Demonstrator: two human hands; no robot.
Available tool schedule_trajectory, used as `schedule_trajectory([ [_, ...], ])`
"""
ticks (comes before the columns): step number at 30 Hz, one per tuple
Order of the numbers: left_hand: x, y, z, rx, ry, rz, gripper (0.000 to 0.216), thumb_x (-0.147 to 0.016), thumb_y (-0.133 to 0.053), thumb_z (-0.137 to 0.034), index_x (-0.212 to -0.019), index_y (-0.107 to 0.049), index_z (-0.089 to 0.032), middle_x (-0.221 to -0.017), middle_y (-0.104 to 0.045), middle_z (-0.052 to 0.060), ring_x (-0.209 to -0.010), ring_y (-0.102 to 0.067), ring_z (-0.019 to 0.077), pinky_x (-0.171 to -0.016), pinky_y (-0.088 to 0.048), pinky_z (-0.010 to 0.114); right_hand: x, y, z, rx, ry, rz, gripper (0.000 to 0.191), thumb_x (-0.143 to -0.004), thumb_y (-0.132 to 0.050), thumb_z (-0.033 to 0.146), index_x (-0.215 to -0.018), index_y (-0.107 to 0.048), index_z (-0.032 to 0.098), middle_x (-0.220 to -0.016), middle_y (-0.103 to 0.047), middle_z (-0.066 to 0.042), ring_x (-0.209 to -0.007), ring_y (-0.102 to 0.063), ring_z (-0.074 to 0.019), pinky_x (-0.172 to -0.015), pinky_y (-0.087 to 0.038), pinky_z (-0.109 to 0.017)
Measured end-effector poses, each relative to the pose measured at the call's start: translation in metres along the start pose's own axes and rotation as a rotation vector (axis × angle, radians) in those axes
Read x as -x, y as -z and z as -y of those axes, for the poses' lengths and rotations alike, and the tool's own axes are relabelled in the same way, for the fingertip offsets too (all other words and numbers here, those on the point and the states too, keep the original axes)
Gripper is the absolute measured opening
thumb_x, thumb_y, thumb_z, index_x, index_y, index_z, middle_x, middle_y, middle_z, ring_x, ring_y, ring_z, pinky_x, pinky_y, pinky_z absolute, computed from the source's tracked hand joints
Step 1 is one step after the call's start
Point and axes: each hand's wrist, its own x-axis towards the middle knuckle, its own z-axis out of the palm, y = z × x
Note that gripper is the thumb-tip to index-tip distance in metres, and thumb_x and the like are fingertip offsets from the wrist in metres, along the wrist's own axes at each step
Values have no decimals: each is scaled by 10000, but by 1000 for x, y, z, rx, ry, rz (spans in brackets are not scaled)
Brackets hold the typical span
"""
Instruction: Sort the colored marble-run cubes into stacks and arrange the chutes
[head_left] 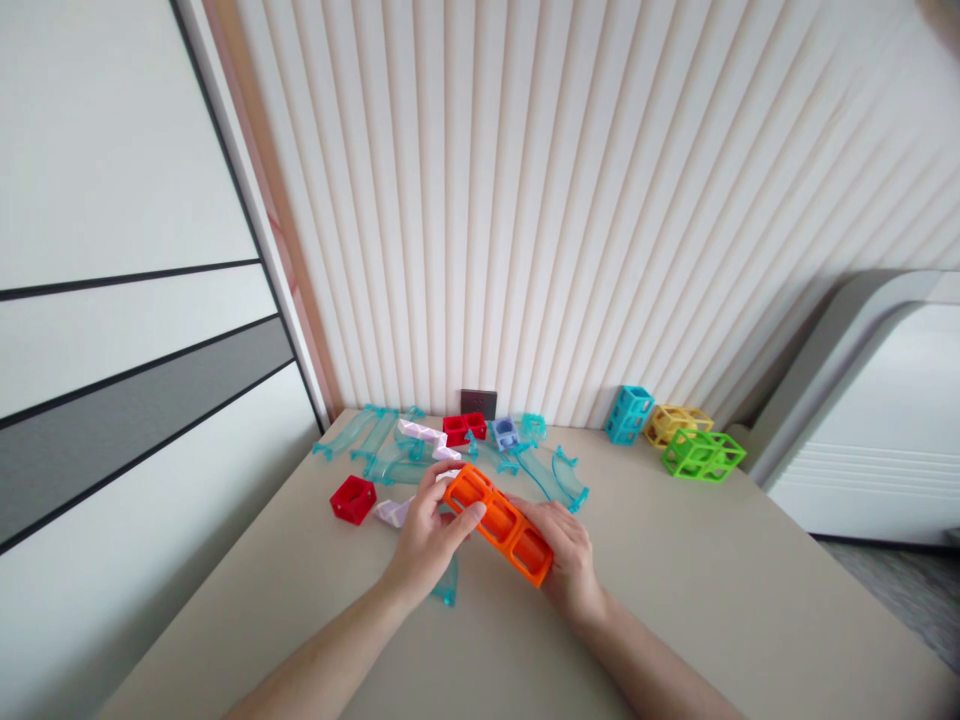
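Note:
Both hands hold a long orange block frame with three open cells, tilted from upper left to lower right above the beige table. My left hand grips its upper left end, thumb on top. My right hand wraps the lower right end from beneath. Under my left hand lies a clear teal track piece and a white zigzag piece.
Several clear teal track pieces lie behind the hands, with red cubes, a pale blue piece and a white piece. At the back right stand teal, yellow and green frames. A ribbed wall rises behind.

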Motion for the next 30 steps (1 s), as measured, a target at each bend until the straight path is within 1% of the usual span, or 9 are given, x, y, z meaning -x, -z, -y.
schedule_trajectory([
  [2, 0, 2, -1, -6, 19, 21, 318, -797, -740, -445, -975, -716, -183, -1404, -432, 93, -741, -593, 117, -498, -498, 205, -1, 1, 0, -10, 15, -1, 383, -937, -633, 217, -1315, -575, 241, -1006, -778, -114, -788, -748, -236, -690, -568, -354],
  [4, 0, 3, -3, -3, 37, 35, 318, -794, -740, -453, -956, -727, -180, -1448, -422, 91, -722, -595, 109, -505, -501, 209, -3, 3, 0, -18, 55, -2, 381, -947, -619, 226, -1325, -569, 233, -1029, -777, -126, -802, -752, -237, -683, -567, -353],
  [7, -1, 5, -10, 14, 62, 103, 309, -793, -749, -442, -980, -746, -197, -1388, -533, 85, -888, -651, 183, -725, -570, 273, -7, 10, -4, -14, 165, 22, 398, -965, -588, 222, -1360, -543, 227, -1072, -774, -137, -870, -760, -248, -685, -572, -358],
  [9, -2, 8, -14, 4, 72, 195, 293, -810, -741, -427, -999, -758, -204, -1213, -661, 81, -1002, -652, 234, -896, -546, 339, -8, 16, -8, 8, 224, 68, 428, -969, -578, 210, -1393, -519, 229, -1096, -772, -137, -925, -757, -253, -703, -579, -363],
  [11, -3, 12, -15, -26, 85, 288, 293, -828, -723, -438, -994, -768, -200, -1048, -721, 80, -1044, -648, 266, -954, -520, 381, -10, 22, -12, 33, 272, 122, 452, -972, -570, 189, -1417, -500, 227, -1128, -763, -138, -980, -748, -253, -729, -584, -371],
  [15, -5, 18, -10, -45, 90, 396, 370, -791, -748, -495, -1003, -755, -192, -1034, -725, 86, -999, -658, 267, -899, -538, 372, -16, 32, -13, 81, 389, 188, 396, -990, -532, 181, -1381, -550, 237, -1159, -756, -118, -1031, -735, -240, -754, -597, -368],
  [18, -4, 19, -4, -33, 99, 392, 388, -764, -784, -479, -1020, -724, -193, -1030, -715, 68, -965, -660, 243, -879, -534, 347, -22, 37, -9, 130, 457, 205, 359, -1004, -505, 190, -1349, -588, 241, -1164, -755, -104, -1027, -737, -232, -756, -605, -361],
  [21, -2, 17, -1, 10, 119, 386, 386, -773, -787, -452, -1044, -682, -198, -985, -717, 53, -943, -666, 235, -865, -531, 345, -25, 41, -7, 155, 504, 230, 385, -983, -547, 179, -1365, -578, 209, -1196, -737, -113, -1050, -730, -248, -751, -612, -364],
  [30, 3, 18, 1, 20, 133, 415, 465, -750, -805, -473, -1081, -639, -192, -954, -692, 45, -929, -662, 237, -848, -526, 346, -26, 52, -6, 177, 509, 292, 344, -922, -676, 224, -1254, -672, 312, -1215, -724, -35, -1070, -727, -241, -792, -644, -347],
])
